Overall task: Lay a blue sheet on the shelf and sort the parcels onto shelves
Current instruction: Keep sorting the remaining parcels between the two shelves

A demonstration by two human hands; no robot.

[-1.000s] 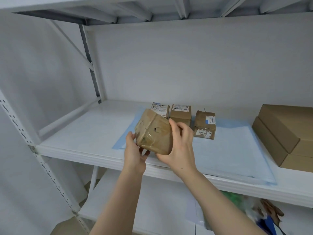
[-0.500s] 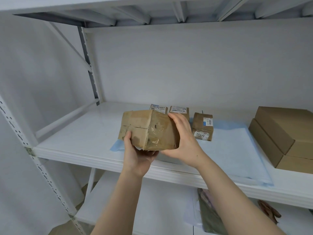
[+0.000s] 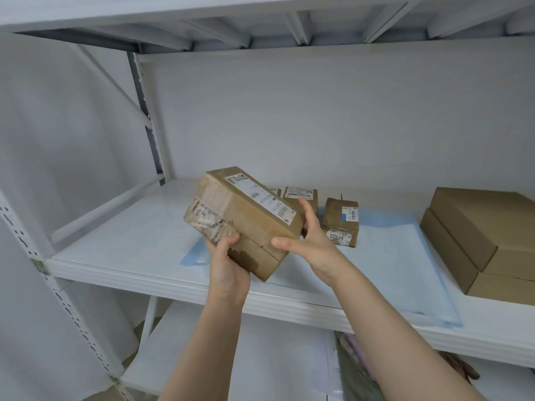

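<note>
I hold a taped brown cardboard parcel [image 3: 246, 218] tilted in the air over the front of the white shelf [image 3: 121, 235], its label facing up. My left hand [image 3: 228, 264] grips its lower left corner from below. My right hand [image 3: 312, 241] holds its right end, thumb on the near face and fingers behind. A light blue sheet [image 3: 390, 261] lies flat on the shelf. On the sheet's far edge stand small labelled parcels: one [image 3: 301, 196] at the middle, one [image 3: 341, 221] to its right, and a third [image 3: 273, 190] mostly hidden behind the held parcel.
Two stacked flat brown boxes [image 3: 486, 238] sit at the shelf's right end. The upper shelf's underside [image 3: 260, 33] hangs overhead. A white upright post [image 3: 34, 256] stands at the left. The lower shelf [image 3: 231, 357] carries a bag-like bundle [image 3: 356, 369] at the right.
The parcel has been turned in my hands so its labelled face now points up, and it has risen slightly. My right hand has slid from the top to the right end.
</note>
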